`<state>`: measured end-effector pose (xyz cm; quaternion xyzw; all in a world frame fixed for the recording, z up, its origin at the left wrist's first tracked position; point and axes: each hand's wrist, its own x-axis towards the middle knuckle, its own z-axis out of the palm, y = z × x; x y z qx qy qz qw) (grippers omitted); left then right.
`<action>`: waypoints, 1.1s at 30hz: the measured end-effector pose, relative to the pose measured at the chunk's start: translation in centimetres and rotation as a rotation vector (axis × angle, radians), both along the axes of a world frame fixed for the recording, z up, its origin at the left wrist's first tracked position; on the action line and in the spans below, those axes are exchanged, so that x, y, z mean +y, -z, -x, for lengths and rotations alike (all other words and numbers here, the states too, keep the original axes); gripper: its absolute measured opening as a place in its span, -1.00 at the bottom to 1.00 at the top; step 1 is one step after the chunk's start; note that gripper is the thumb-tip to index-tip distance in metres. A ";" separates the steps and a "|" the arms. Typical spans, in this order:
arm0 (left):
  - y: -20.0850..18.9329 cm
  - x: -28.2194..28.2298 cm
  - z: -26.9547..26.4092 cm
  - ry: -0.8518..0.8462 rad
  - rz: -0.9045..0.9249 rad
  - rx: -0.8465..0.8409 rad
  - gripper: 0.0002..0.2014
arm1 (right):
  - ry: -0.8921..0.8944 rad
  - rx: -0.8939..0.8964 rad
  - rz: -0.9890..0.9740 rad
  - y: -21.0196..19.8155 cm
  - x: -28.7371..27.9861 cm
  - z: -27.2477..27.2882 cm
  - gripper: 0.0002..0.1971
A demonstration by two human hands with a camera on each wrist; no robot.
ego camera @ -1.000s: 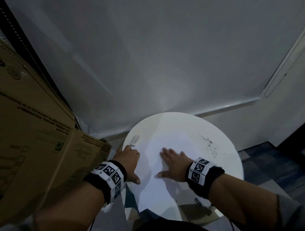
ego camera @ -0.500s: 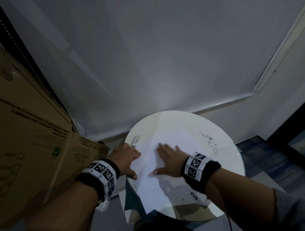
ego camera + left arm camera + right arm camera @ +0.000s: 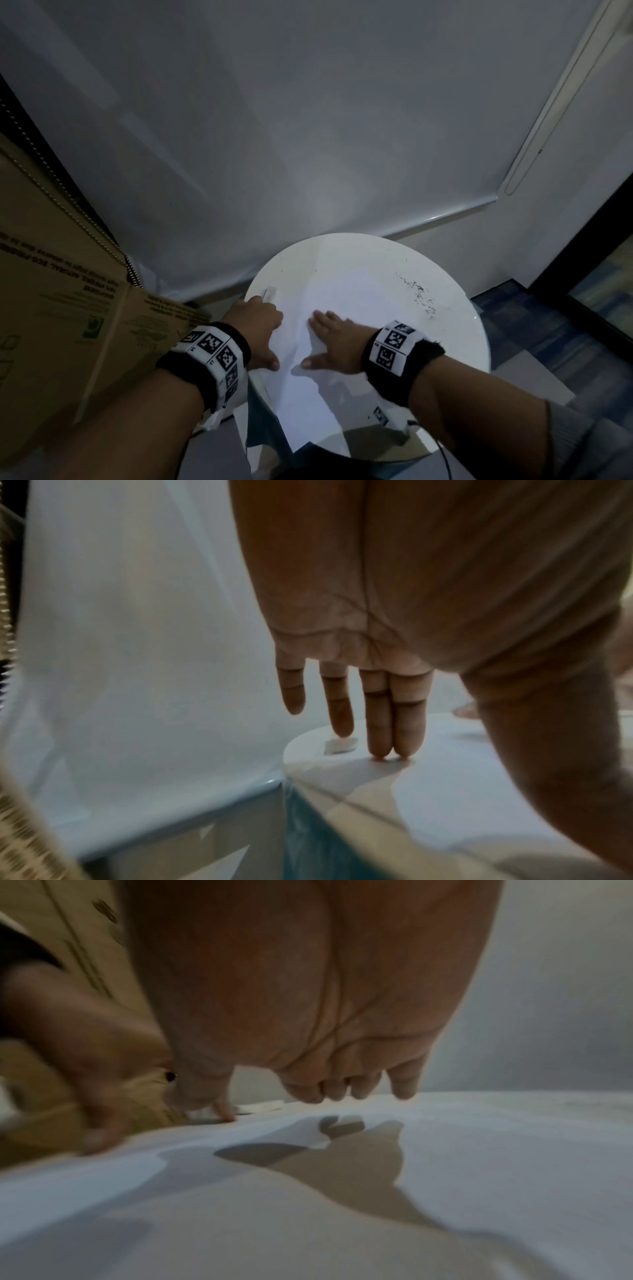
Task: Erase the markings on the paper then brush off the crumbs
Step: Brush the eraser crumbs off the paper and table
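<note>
White rectangular sheet of paper [image 3: 346, 308] lies flat on a round white glossy tabletop [image 3: 455, 342], its near corner overhanging the table's near edge. Dark eraser crumbs [image 3: 419, 296] are scattered on the tabletop just beyond the sheet's right edge; no markings can be made out on the sheet itself. A small white block eraser [image 3: 270, 294] rests near the table's left rim, beside the paper.

The table stands against a pale grey wall [image 3: 308, 120]. A brown printed cardboard box [image 3: 61, 308] stands to the left, and dark blue patterned floor [image 3: 534, 329] shows to the right.

The right hand [image 3: 334, 342] lies palm down on the left part of the sheet, fingers extended and close together, thumb spread out toward the left; it holds nothing. In the right wrist view its fingertips [image 3: 404, 1091] are at the paper's surface.

The left hand [image 3: 258, 325] rests at the sheet's left edge, its thumb pointing toward the right hand. In the left wrist view its fingers [image 3: 394, 723] are straight, the index and middle pressed side by side with tips touching the tabletop, the eraser [image 3: 341, 745] just beside them and not gripped. Both wrists wear black bands with black-and-white square markers [image 3: 214, 346].
</note>
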<state>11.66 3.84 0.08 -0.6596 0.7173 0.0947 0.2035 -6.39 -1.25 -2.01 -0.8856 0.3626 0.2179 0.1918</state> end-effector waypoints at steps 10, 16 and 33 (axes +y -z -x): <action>2.3 -0.6 4.3 -0.130 -0.048 0.274 -0.22 | 0.032 -0.065 -0.011 -0.3 -0.4 2.6 -0.35; 2.4 -0.2 4.0 -0.093 -0.168 0.252 -0.03 | 0.273 0.031 0.020 0.0 -3.5 6.3 -0.21; 2.4 -0.5 3.7 -0.127 -0.189 0.265 -0.06 | 0.304 0.036 0.104 -0.5 -4.3 9.7 -0.10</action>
